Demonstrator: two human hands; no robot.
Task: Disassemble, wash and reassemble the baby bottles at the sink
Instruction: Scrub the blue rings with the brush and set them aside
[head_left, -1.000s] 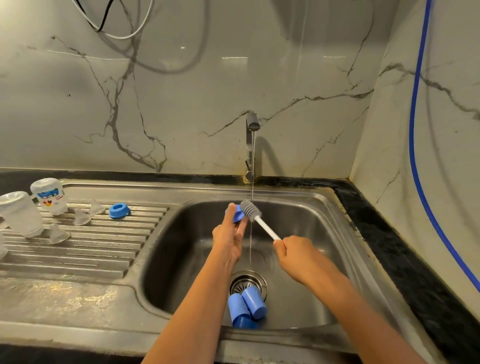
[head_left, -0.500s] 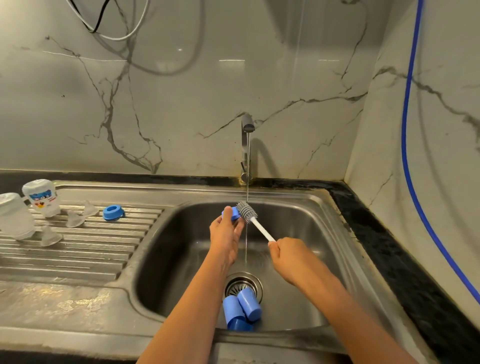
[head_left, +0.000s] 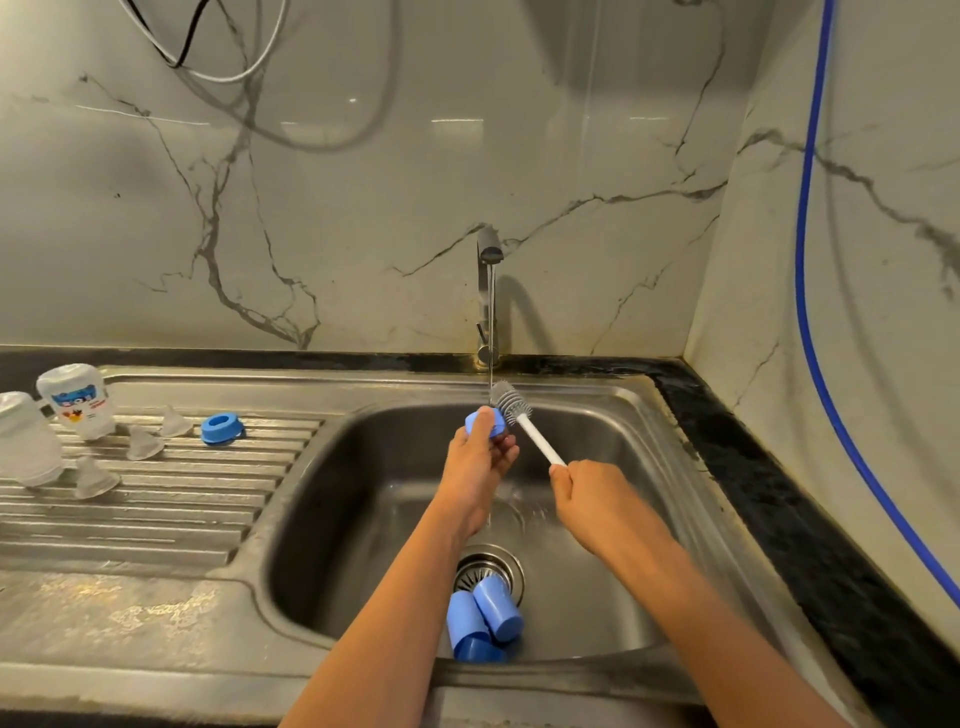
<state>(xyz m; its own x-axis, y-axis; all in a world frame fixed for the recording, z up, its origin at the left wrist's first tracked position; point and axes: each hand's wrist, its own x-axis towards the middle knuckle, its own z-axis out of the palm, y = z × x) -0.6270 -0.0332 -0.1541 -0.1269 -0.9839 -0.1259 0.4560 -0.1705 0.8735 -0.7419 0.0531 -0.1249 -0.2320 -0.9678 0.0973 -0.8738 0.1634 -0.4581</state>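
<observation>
My left hand (head_left: 480, 457) grips a blue bottle ring (head_left: 483, 421) over the sink basin (head_left: 363, 519), under a thin stream from the tap (head_left: 488, 249). My right hand (head_left: 597, 499) grips the white handle of a grey bottle brush (head_left: 511, 402), whose head touches the ring. Blue bottle caps (head_left: 485, 621) lie in the basin by the drain (head_left: 488, 564). On the drainboard (head_left: 156, 499) at the left stand two upturned clear bottles (head_left: 75, 400), three clear teats (head_left: 143, 441) and another blue ring (head_left: 222, 428).
A marble wall rises behind the sink and at the right. A blue hose (head_left: 810, 260) runs down the right wall. Cables (head_left: 208, 62) hang at the upper left. A black counter edge (head_left: 779, 493) borders the sink on the right.
Both hands stay under the tap with the ring and brush; the brush head has shifted slightly against the ring. The view has moved a little.
</observation>
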